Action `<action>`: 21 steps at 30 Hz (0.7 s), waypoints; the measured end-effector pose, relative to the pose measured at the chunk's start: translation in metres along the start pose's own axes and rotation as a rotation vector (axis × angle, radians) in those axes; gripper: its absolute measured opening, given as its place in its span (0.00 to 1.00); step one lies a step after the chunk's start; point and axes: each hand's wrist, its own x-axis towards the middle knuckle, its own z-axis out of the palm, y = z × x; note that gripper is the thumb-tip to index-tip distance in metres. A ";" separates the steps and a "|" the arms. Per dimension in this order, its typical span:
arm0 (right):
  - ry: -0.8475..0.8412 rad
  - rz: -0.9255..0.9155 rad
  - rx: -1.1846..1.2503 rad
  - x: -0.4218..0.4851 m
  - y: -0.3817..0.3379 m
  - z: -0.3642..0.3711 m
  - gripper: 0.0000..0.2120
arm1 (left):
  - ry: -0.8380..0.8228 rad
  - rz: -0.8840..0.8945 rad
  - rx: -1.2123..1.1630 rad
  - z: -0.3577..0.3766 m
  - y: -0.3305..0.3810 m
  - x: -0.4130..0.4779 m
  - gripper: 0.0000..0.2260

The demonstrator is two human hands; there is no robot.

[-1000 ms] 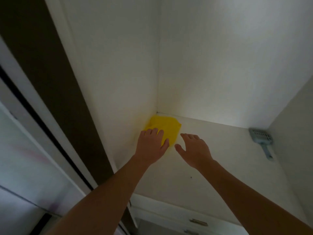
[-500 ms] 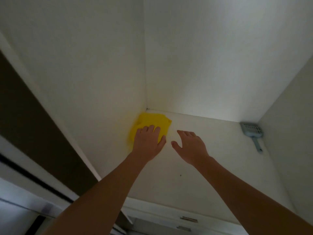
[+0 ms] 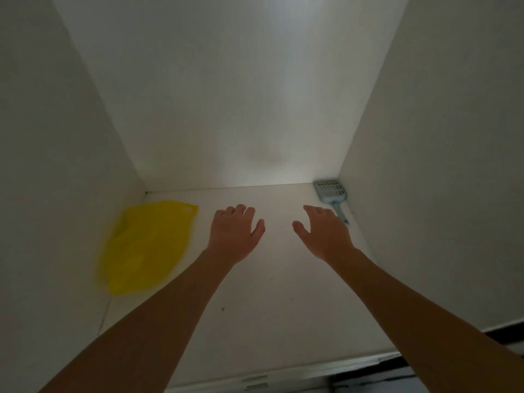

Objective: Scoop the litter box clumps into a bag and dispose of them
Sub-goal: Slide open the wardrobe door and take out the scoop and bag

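Left hand [image 3: 235, 234] and right hand [image 3: 323, 235] stretch over a white shelf [image 3: 255, 321] between pale walls [image 3: 241, 95]. A yellow bag [image 3: 147, 245] lies flat at the frame's left, just beside the left hand. A blue-grey scoop [image 3: 329, 191] sits right of centre in the back corner, its handle partly behind the right hand. Both hands are loosely spread, palms down, holding nothing.
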 end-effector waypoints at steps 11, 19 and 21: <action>-0.083 0.115 -0.078 0.039 0.061 0.021 0.26 | -0.043 0.057 -0.066 0.033 0.033 0.028 0.25; -0.126 0.302 0.014 0.081 0.094 0.057 0.30 | -0.002 0.035 -0.100 0.039 0.028 0.042 0.24; -0.144 0.312 -0.017 0.083 0.098 0.069 0.31 | -0.009 0.020 -0.118 0.042 0.027 0.046 0.24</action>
